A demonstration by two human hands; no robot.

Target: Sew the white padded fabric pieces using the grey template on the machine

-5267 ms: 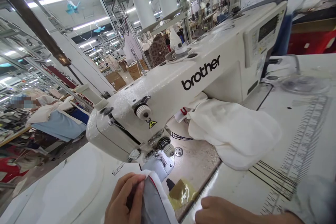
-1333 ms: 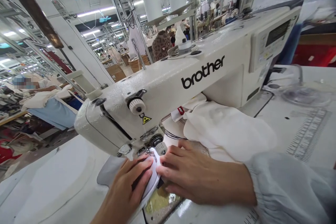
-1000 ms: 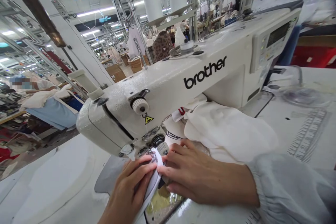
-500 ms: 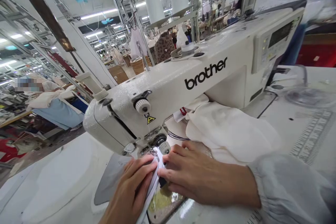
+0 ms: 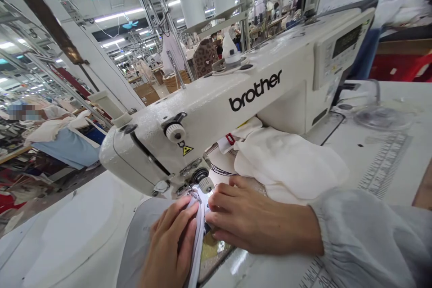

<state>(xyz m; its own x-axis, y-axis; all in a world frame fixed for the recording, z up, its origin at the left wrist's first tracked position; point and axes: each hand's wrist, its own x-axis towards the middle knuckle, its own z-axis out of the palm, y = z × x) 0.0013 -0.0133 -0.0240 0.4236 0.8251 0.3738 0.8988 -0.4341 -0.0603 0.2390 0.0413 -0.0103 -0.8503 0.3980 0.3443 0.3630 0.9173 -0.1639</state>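
Note:
A narrow white strip of fabric [image 5: 196, 256] runs from the lower edge up to the presser foot [image 5: 193, 193] of a white sewing machine [image 5: 199, 112]. My left hand [image 5: 172, 243] presses along the strip's left side, fingers close together and thumb tucked beside them. Under that hand spreads a light grey cloth piece [image 5: 131, 238]. My right hand [image 5: 256, 218] lies just right of the strip with its fingers bent and drawn together; what sits beneath the fingertips is hidden. A light shines at the needle area.
Bunched white cloth [image 5: 286, 162] lies under the machine arm, behind my right hand. A printed ruler scale [image 5: 384, 162] marks the table at right. Thread cones [image 5: 191, 2] stand above the machine. Light blue cloth [image 5: 69, 141] hangs at far left.
The view has shifted slightly, so the machine sits further left. The strip lies straighter, and more light grey cloth shows left of my left hand. Both hands stay near the presser foot.

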